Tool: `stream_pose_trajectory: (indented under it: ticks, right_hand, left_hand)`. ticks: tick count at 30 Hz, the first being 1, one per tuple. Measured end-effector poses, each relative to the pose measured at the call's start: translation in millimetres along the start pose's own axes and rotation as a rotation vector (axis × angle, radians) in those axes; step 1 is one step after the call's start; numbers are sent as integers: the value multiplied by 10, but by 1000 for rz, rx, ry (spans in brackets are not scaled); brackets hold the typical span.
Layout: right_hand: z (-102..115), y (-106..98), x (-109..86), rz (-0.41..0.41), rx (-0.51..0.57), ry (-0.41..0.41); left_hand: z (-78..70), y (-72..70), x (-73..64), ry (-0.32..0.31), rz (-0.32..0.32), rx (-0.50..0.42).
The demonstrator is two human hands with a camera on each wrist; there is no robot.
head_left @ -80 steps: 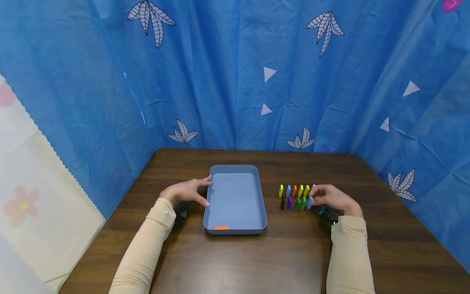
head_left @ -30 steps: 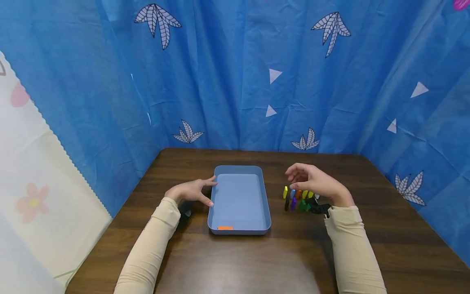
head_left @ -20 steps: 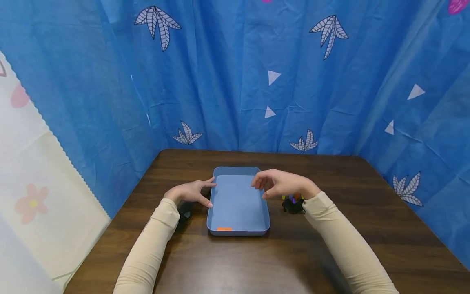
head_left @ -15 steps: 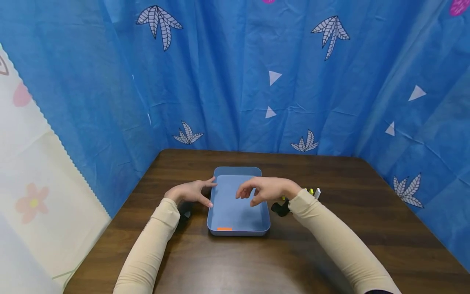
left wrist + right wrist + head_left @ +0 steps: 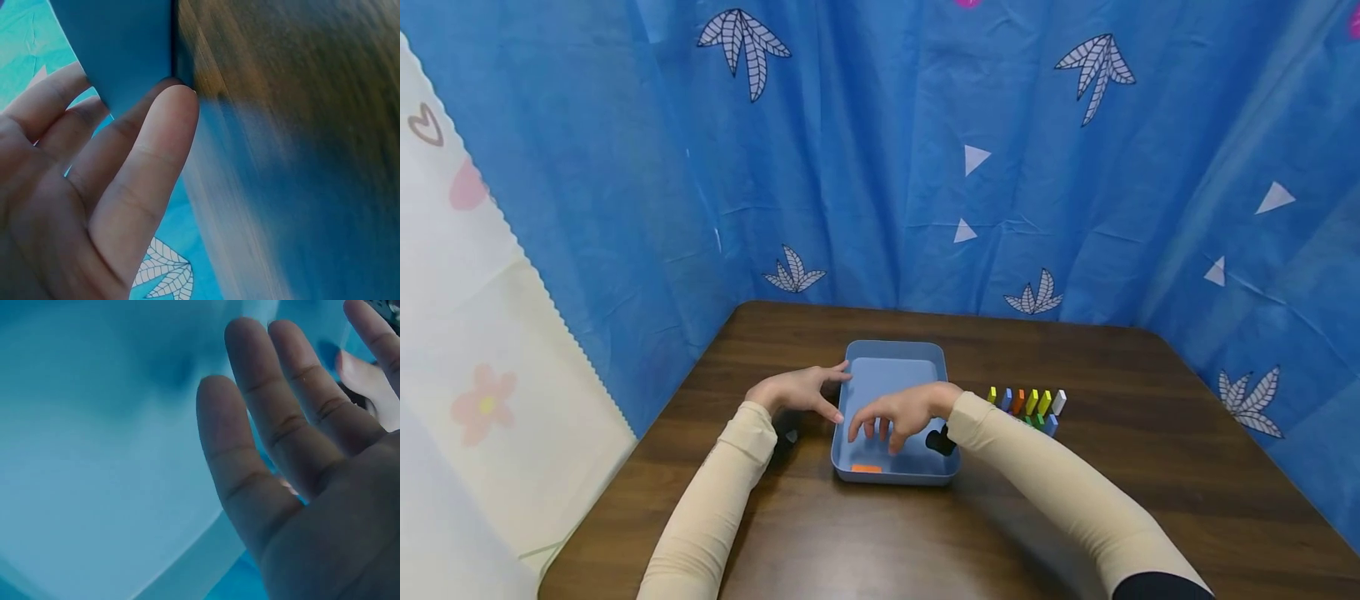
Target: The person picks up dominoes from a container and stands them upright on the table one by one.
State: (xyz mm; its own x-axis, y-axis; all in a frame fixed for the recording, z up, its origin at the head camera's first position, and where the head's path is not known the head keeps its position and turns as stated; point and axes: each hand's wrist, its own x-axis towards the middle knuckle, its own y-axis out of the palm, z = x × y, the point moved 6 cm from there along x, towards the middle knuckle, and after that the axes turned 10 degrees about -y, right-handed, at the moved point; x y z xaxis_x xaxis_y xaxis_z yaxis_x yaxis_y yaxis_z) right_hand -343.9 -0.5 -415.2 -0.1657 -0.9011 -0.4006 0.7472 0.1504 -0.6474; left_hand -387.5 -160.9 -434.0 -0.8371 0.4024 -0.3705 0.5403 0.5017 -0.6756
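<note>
A shallow blue tray (image 5: 893,348) lies on the brown table. At its left side my left hand (image 5: 799,390) has thumb and fingers spread, fingertips right at the tray wall (image 5: 125,44). My right hand (image 5: 908,411) is over the front half of the tray with its fingers extended and nothing held; the right wrist view shows the fingers (image 5: 225,425) apart above the pale tray floor (image 5: 112,475). A flat orange block (image 5: 867,468) lies inside the tray along the front wall, just below the right fingertips.
Right of the tray, small domino-like blocks stand upright in two rows, among them a yellow one (image 5: 992,394), a white one (image 5: 1059,402) and a light blue one (image 5: 1050,426). My right forearm partly covers the front row. Blue curtains (image 5: 865,167) hang behind the table.
My right hand has let go of the light blue block at the right end of the front row and moved left and forward over the tray. The left hand has stayed at the tray's side.
</note>
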Motion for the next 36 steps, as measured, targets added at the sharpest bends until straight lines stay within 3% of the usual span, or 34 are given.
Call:
stream_pose_trajectory:
  ticks: [9, 16, 36]
  right_hand:
    - [-51, 139, 87, 104, -4, 51]
    - [-57, 227, 162, 148, -56, 1]
    - [-10, 264, 227, 12, -148, -3]
  left_hand:
    - [-5, 1, 21, 0, 2, 11]
    - [-26, -9, -7, 20, 2, 13]
    - [-35, -6, 1, 4, 3, -6]
